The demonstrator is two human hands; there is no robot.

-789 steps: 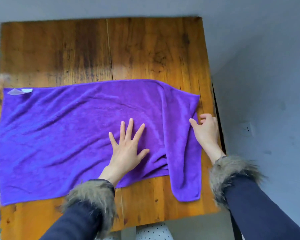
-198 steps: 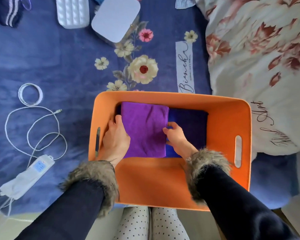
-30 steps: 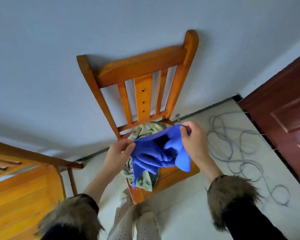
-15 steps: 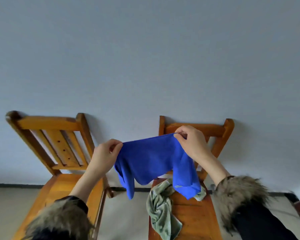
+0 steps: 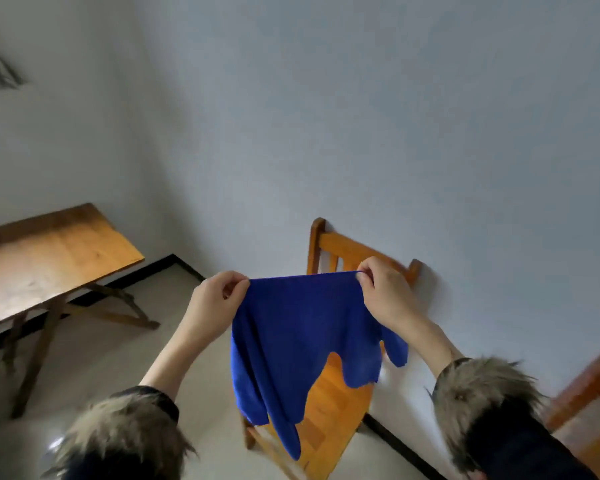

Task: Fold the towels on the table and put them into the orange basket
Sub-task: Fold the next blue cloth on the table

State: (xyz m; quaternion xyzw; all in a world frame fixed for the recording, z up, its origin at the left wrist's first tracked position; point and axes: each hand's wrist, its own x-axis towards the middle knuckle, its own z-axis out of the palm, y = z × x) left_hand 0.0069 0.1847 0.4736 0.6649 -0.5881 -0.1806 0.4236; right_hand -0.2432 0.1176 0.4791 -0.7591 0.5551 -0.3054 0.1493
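A blue towel (image 5: 298,337) hangs in the air in front of me, stretched along its top edge and drooping in uneven folds below. My left hand (image 5: 219,299) pinches its top left corner. My right hand (image 5: 383,294) pinches its top right corner. The wooden table (image 5: 45,261) stands to the left, its top bare in the part I see. The orange basket is out of view.
A wooden chair (image 5: 333,386) stands behind the towel against the pale wall. Part of a second chair (image 5: 589,386) shows at the right edge. Light floor tiles lie between the table and the chairs.
My view has swung left, so the table has come into sight and the chair with the green cloth has left it. Both hands still hold the blue towel up by its top corners.
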